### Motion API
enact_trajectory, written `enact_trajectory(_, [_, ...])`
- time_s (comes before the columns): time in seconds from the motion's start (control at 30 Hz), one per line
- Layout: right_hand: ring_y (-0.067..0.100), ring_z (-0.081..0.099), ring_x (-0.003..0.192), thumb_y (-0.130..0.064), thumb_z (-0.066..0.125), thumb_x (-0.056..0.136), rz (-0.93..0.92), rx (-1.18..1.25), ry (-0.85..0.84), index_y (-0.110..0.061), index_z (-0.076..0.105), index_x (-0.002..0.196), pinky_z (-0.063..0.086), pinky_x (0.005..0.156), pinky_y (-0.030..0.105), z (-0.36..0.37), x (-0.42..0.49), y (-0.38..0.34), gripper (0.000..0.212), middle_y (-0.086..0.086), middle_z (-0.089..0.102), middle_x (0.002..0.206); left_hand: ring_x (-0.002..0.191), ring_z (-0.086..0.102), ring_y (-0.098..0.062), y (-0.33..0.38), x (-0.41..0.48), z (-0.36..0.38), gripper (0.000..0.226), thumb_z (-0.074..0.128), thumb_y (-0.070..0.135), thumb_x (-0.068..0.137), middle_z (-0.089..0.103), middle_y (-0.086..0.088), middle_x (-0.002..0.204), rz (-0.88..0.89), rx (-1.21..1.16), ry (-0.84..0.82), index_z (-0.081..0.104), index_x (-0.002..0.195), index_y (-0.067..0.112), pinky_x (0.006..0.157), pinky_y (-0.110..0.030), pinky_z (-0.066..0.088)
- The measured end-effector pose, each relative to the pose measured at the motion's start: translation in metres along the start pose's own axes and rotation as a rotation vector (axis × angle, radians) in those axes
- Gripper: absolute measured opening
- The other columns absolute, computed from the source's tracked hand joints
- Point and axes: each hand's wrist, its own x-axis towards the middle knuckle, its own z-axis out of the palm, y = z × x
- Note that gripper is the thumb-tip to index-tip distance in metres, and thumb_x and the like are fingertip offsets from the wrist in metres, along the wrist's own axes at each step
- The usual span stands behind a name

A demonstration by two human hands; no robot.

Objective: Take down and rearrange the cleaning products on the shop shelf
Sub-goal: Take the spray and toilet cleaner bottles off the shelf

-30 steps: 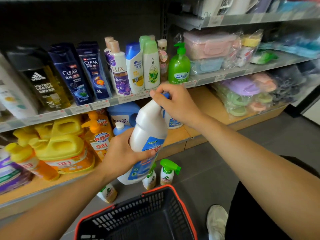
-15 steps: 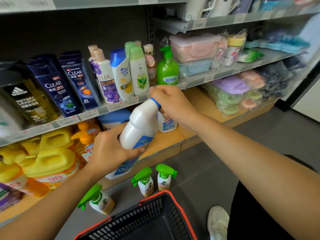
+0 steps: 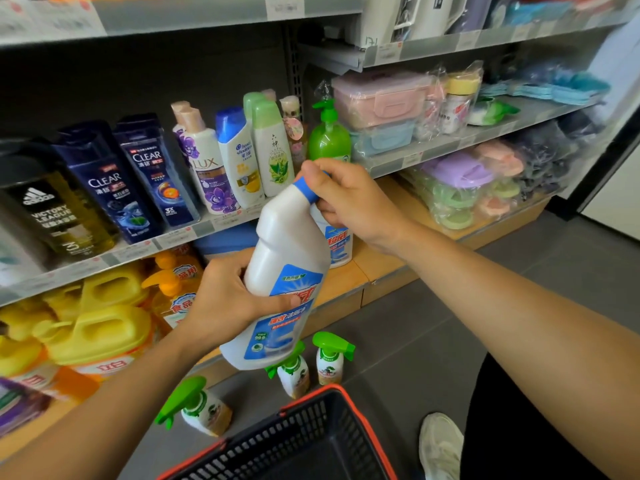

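White plastic cleaner bottle with blue cap (image 3: 287, 268): held tilted before the wooden bottom shelf (image 3: 349, 277), left hand (image 3: 225, 303) curled round its body, right hand (image 3: 349, 202) pinching the cap. Three green-trigger spray bottles (image 3: 329, 363) already on grey floor (image 3: 433, 323); matching white bottle (image 3: 339, 245) not yet taken down

3 spray btls (image 3: 329, 362) on floor (image 3: 433, 323) btwn low shelf (image 3: 374, 263) & basket (image 3: 311, 427).

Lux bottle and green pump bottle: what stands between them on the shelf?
Head view: a blue-capped white bottle, green-capped white bottles, and a small pinkish bottle behind.
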Motion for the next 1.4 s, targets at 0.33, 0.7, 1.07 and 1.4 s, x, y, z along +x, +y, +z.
enact_trajectory(0.33, [0.014,0.055,0.050,-0.020,0.052,0.101,0.104,0.284,-0.117,-0.009,0.063,0.102,0.038,0.045,0.020,0.007,-0.006,0.013,0.016,0.002,0.058,0.062,0.081,0.076,-0.010,-0.006,-0.015,-0.012,0.044,0.096,0.034,0.061,0.078,0.009,0.093,-0.020,0.034,0.072,0.074,0.097,0.024,0.070,-0.040,0.064])
enact_trajectory(0.7, [0.017,0.074,0.082,-0.015,0.075,0.083,0.204,0.110,-0.123,-0.016,0.069,0.102,0.058,0.065,0.025,0.017,-0.016,0.036,0.020,0.006,0.077,0.093,0.089,0.077,-0.028,-0.009,-0.050,-0.033,0.045,0.097,0.020,0.061,0.079,-0.006,0.102,-0.190,-0.357,0.086,0.076,0.101,0.022,0.069,-0.040,0.064])
enact_trajectory(1.07, [0.029,0.063,0.120,0.009,0.076,0.077,0.457,0.240,-0.507,-0.004,0.052,0.133,0.050,0.103,0.049,0.105,-0.070,0.072,0.063,0.015,0.066,0.128,0.103,0.073,-0.033,-0.011,-0.073,-0.056,0.048,0.089,0.021,0.070,0.075,-0.013,0.115,-0.217,-0.673,0.235,0.073,0.115,0.016,0.076,-0.041,0.062])
enact_trajectory(1.4, [0.023,0.071,0.100,-0.005,0.094,0.052,0.276,0.049,-0.176,-0.017,0.070,0.111,0.062,0.077,0.038,0.086,-0.048,0.068,0.065,0.005,0.074,0.104,0.069,0.075,-0.017,-0.037,-0.112,-0.070,0.064,0.070,0.073,0.062,0.079,-0.002,0.083,-0.676,-0.158,0.166,0.079,0.085,0.013,0.054,-0.020,0.053])
